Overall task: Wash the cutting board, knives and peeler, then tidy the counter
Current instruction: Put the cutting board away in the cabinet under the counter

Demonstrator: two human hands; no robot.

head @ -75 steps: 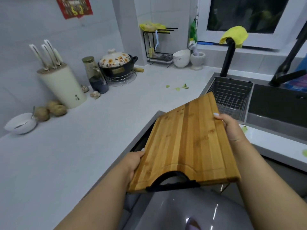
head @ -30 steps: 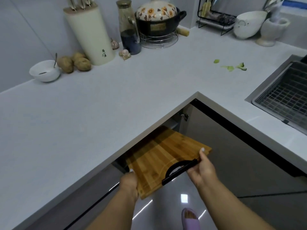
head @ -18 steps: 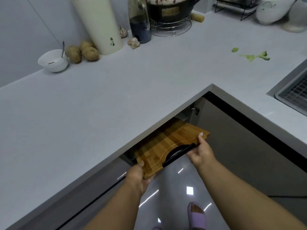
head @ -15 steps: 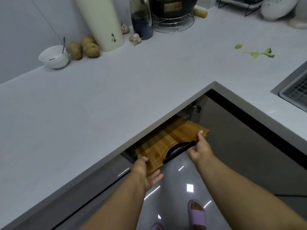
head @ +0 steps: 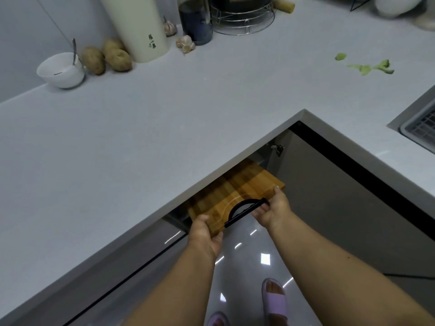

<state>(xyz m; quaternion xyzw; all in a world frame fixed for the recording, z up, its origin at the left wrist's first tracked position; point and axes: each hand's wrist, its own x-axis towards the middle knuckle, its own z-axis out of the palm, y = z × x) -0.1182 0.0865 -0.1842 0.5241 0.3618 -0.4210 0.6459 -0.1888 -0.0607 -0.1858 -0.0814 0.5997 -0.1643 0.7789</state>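
Note:
The bamboo cutting board with a black handle is held flat below the counter's inner corner, its far half hidden under the white counter. My left hand grips the board's near left corner. My right hand holds the near right edge by the black handle. The cream knife block stands at the back of the counter; its top is cut off by the frame. No peeler is in sight.
A white bowl with a spoon, potatoes, garlic bulbs, a dark jar and a wire trivet line the back. Green scraps lie at right. The sink rack is far right. An open cabinet door hangs beside my right hand.
The board came down from above the counter and slid farther into the cabinet under the corner. My left hand briefly loosened, then took the near corner again.

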